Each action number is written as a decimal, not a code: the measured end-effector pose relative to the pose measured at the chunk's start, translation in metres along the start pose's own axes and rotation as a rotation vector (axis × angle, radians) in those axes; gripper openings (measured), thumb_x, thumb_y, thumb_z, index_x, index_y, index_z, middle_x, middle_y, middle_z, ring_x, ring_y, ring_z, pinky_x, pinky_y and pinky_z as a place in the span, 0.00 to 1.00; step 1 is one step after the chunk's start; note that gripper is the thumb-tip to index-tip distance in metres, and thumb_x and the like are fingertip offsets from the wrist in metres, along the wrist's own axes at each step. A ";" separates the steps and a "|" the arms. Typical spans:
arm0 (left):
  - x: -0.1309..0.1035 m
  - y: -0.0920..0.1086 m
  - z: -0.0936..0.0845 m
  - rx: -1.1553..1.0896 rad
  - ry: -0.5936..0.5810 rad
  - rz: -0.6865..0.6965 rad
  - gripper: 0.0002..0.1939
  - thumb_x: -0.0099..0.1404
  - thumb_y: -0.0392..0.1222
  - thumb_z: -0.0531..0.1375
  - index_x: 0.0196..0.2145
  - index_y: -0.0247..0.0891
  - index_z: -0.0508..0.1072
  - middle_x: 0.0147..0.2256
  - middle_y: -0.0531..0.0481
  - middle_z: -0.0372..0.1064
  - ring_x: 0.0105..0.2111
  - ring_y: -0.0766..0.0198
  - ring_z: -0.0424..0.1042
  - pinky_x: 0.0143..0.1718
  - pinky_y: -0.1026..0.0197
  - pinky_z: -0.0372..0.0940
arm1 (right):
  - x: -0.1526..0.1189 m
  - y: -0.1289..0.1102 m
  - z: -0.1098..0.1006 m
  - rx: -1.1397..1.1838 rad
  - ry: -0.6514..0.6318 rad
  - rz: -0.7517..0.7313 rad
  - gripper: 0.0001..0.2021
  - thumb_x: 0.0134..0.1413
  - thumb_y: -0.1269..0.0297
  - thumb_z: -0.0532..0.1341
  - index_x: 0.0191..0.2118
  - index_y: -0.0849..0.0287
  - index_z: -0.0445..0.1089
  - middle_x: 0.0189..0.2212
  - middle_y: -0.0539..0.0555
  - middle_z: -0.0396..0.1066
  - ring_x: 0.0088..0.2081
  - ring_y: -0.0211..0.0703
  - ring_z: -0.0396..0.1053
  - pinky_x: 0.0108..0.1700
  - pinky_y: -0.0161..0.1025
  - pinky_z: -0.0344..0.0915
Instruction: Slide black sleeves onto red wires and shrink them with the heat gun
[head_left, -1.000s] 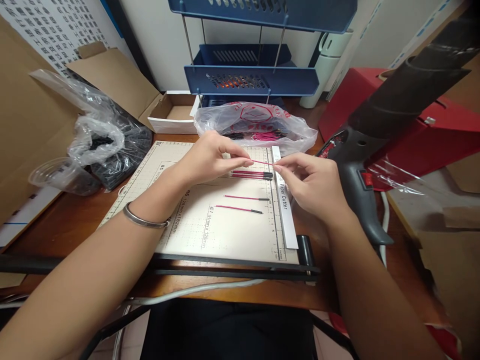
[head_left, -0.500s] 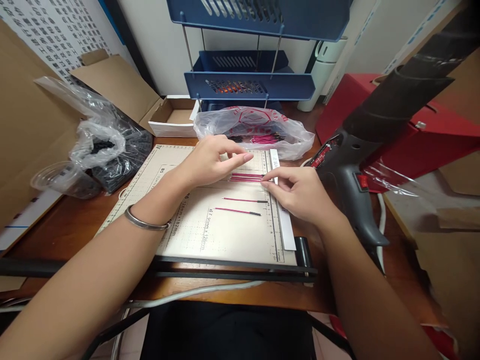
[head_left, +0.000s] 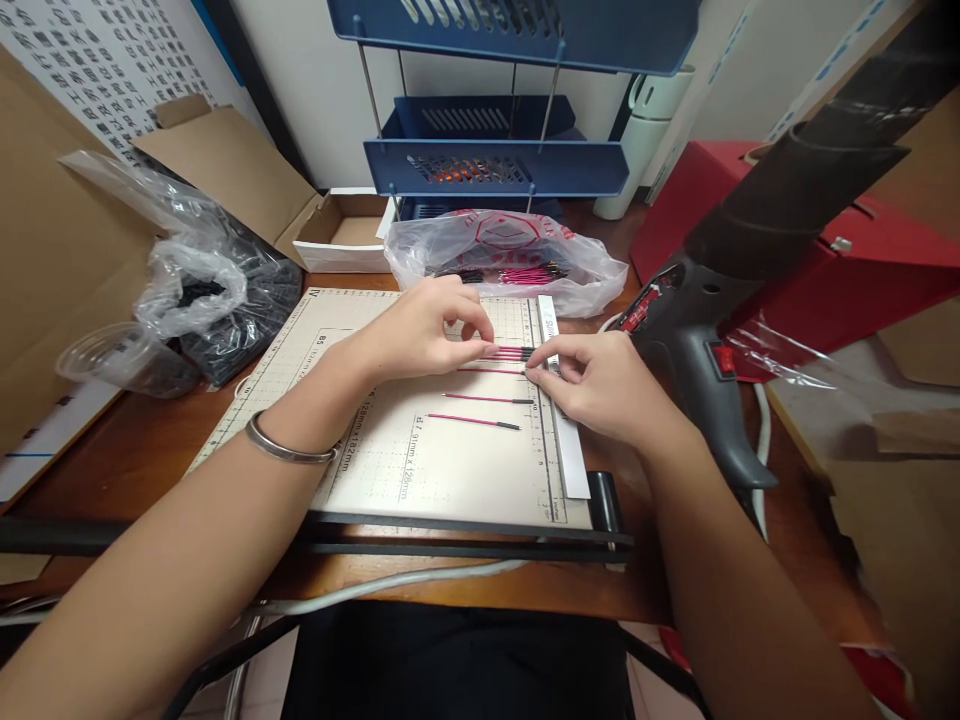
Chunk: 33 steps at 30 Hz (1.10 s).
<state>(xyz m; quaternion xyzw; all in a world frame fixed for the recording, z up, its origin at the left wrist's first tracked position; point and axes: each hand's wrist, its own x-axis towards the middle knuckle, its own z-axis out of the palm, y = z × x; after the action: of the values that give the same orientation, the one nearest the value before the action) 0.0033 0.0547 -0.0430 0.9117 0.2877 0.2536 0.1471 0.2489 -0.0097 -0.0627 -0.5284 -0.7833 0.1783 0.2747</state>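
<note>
My left hand (head_left: 439, 330), a bangle on its wrist, reaches over a cream paper trimmer board (head_left: 360, 480). Its thumb and forefinger close at the left part of a small row of thin red wires with black ends (head_left: 514, 352). My right hand (head_left: 596, 375) pinches the right end of a single red wire (head_left: 491, 371) lying just below that row, by the trimmer's ruled right edge. Nearer to me, two more wires lie apart on the board: an upper wire (head_left: 484, 398) and a lower wire (head_left: 472, 420), each with a black sleeve at its right end.
Behind the board sits a clear plastic bag (head_left: 585, 275) holding more wires. A heat gun (head_left: 712, 300) stands at the right before a red box (head_left: 877, 250). On the left are a bag of black pieces (head_left: 232, 300) and an open carton (head_left: 345, 250). Blue shelves (head_left: 495, 168) rise behind.
My left hand has lowered its fingers and closed them at the wire row. One wire now lies separate below the row, its end at my right fingertips. The view has shifted slightly.
</note>
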 end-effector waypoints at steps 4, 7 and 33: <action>0.000 0.000 0.001 -0.028 -0.055 -0.013 0.10 0.66 0.48 0.67 0.31 0.41 0.83 0.29 0.50 0.77 0.32 0.62 0.70 0.42 0.57 0.61 | 0.001 -0.001 0.001 -0.022 -0.003 0.013 0.07 0.56 0.65 0.66 0.33 0.57 0.83 0.16 0.45 0.57 0.22 0.36 0.54 0.33 0.39 0.51; 0.000 0.000 0.001 -0.035 -0.052 -0.017 0.10 0.66 0.47 0.67 0.32 0.41 0.84 0.29 0.50 0.76 0.33 0.62 0.69 0.42 0.56 0.60 | 0.002 -0.001 0.003 -0.026 0.021 0.018 0.07 0.56 0.66 0.66 0.33 0.57 0.83 0.16 0.44 0.56 0.22 0.36 0.53 0.33 0.39 0.51; 0.000 0.003 -0.001 0.048 -0.224 -0.034 0.10 0.61 0.36 0.62 0.36 0.40 0.84 0.29 0.50 0.76 0.35 0.58 0.66 0.41 0.56 0.59 | 0.001 0.000 0.005 -0.028 0.038 0.003 0.08 0.54 0.68 0.64 0.33 0.57 0.83 0.15 0.44 0.56 0.21 0.36 0.54 0.32 0.39 0.52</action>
<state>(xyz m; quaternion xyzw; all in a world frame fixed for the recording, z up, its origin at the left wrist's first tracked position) 0.0041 0.0524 -0.0409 0.9326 0.2909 0.1408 0.1605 0.2459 -0.0085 -0.0664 -0.5367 -0.7795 0.1576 0.2820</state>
